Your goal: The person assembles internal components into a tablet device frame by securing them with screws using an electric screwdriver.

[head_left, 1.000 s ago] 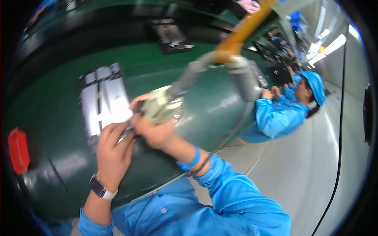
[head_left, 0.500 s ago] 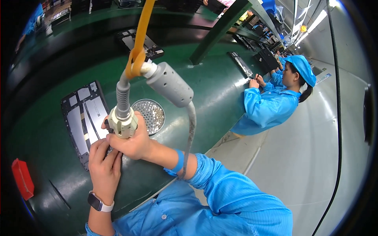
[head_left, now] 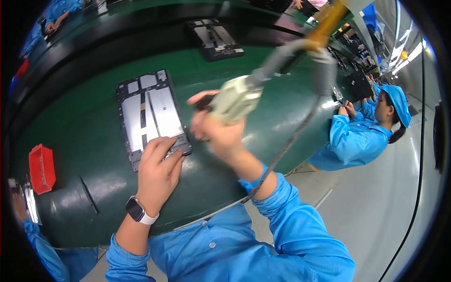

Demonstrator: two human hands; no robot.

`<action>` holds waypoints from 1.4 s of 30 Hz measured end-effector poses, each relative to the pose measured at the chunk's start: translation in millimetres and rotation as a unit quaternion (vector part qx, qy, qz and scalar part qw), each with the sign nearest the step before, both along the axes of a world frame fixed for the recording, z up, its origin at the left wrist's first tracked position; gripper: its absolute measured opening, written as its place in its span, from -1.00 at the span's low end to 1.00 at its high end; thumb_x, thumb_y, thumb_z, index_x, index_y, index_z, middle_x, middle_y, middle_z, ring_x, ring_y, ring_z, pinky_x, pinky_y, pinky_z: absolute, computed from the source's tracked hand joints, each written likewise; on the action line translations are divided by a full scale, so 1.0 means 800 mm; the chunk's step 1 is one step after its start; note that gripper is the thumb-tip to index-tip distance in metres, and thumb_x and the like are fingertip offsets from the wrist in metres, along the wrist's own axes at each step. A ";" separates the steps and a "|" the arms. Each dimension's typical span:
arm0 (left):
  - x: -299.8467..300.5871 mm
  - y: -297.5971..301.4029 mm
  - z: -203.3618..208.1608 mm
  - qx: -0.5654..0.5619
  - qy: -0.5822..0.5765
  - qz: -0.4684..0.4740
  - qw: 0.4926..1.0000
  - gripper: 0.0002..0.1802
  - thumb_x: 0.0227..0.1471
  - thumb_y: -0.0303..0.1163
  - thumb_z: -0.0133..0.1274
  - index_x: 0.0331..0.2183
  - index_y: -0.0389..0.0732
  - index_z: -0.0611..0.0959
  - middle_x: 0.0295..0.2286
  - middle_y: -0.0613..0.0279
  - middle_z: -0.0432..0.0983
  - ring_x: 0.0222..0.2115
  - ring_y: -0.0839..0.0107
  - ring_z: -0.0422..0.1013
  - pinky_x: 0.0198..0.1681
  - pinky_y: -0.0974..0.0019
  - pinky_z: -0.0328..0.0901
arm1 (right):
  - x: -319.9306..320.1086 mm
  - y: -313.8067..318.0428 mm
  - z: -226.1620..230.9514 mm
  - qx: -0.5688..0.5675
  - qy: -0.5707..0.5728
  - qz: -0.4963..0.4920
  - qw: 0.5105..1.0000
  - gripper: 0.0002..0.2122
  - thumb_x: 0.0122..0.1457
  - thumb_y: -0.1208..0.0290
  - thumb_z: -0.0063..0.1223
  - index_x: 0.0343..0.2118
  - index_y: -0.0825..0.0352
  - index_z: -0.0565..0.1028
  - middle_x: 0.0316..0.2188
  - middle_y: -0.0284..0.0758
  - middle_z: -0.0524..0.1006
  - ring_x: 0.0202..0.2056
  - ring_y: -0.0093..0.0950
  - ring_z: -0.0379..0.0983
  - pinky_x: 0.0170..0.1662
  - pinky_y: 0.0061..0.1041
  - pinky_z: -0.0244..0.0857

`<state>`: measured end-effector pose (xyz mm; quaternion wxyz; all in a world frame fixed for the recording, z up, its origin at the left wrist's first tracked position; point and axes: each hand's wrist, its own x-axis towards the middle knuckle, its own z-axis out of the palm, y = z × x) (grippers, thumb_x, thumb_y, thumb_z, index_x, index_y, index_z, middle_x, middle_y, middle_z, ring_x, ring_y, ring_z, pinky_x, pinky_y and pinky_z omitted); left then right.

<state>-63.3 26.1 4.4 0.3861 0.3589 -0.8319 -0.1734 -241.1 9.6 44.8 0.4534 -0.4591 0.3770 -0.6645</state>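
A tablet-like device with its back off point(head_left: 163, 113) lies on the green bench, silver panels and a black frame exposed. My left hand point(head_left: 159, 171) rests at its near edge, bent fingers and thumb gripping the lower right part; whether a small part sits between the fingertips cannot be made out. To the right of the device, my right hand point(head_left: 223, 134) is wrapped around a pale electric screwdriver point(head_left: 235, 101), tilted and blurred by motion. Its grey cable runs up to a yellow strap point(head_left: 326, 28). The screwdriver's tip is hidden by my hand.
A red bin point(head_left: 42, 169) and a thin black stick point(head_left: 88, 195) lie to the left. Another opened device point(head_left: 216, 40) sits farther back. A co-worker in blue point(head_left: 361, 127) works at the right; another person's sleeve point(head_left: 44, 249) shows at lower left. A dark cable point(head_left: 416, 188) hangs right.
My right hand has moved the screwdriver away from the device's lower edge, toward the right. My left hand stays at the device. The view has shifted, and the round screw dish is now hidden.
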 end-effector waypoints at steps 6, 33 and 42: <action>0.000 0.002 0.001 -0.004 0.000 -0.007 1.000 -0.77 -0.25 -0.61 0.28 -0.39 -0.35 0.68 -0.19 0.06 0.55 -0.15 0.08 0.45 -0.12 0.14 0.39 | -0.077 -0.029 0.003 -0.039 0.008 -0.127 0.991 -0.78 -0.03 0.68 0.01 -0.25 0.51 0.46 -0.55 -0.33 0.48 -0.66 -0.61 0.35 -0.58 -0.62 0.25; 0.014 0.004 0.003 -0.010 -0.014 -0.022 1.000 -0.68 -0.28 -0.56 0.31 -0.33 -0.37 0.66 -0.16 0.04 0.53 -0.12 0.03 0.44 -0.08 0.12 0.37 | -0.080 -0.035 -0.010 -0.015 0.049 -0.180 0.982 -0.79 -0.05 0.63 0.03 -0.30 0.51 0.45 -0.69 -0.35 0.37 -0.71 -0.55 0.27 -0.57 -0.51 0.25; 0.033 -0.007 0.004 -0.016 -0.025 0.001 1.000 -0.55 -0.35 -0.40 0.39 -0.31 -0.36 0.65 -0.21 0.10 0.55 -0.16 0.09 0.44 -0.13 0.14 0.39 | 0.019 0.013 0.022 -0.035 0.018 -0.025 0.999 -0.74 0.00 0.63 -0.04 -0.20 0.53 0.43 -0.63 -0.30 0.40 -0.67 -0.53 0.29 -0.49 -0.46 0.31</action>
